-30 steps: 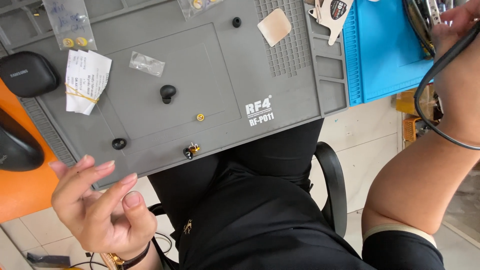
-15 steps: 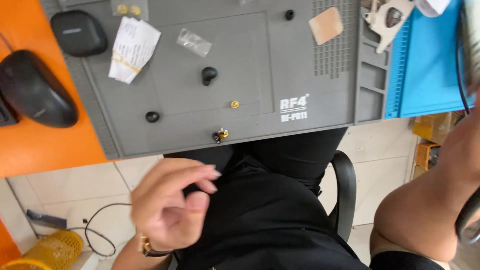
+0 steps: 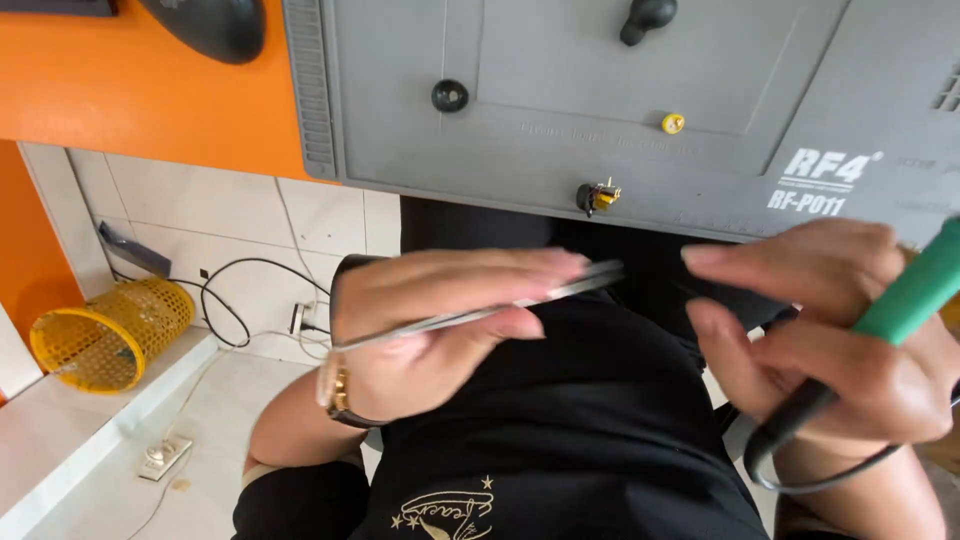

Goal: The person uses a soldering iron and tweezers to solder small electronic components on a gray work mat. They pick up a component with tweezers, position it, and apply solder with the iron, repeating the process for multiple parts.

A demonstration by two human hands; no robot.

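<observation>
Below me I see the grey work mat [image 3: 560,150] on the orange desk [image 3: 150,100], with my lap in black under its edge. My left hand [image 3: 440,330] is held over my lap, fingers [image 3: 470,275] pressed together and lying flat along a pair of metal tweezers [image 3: 500,310], thumb beneath, so the tweezers are pinched between them; the tips stick out past my fingertips toward the right hand. My right hand [image 3: 830,340] is curled around a green-handled soldering iron [image 3: 915,285], the handle lying across the palm and its black cable [image 3: 800,440] looping below. On the mat's front edge sits a small brass connector [image 3: 598,196].
</observation>
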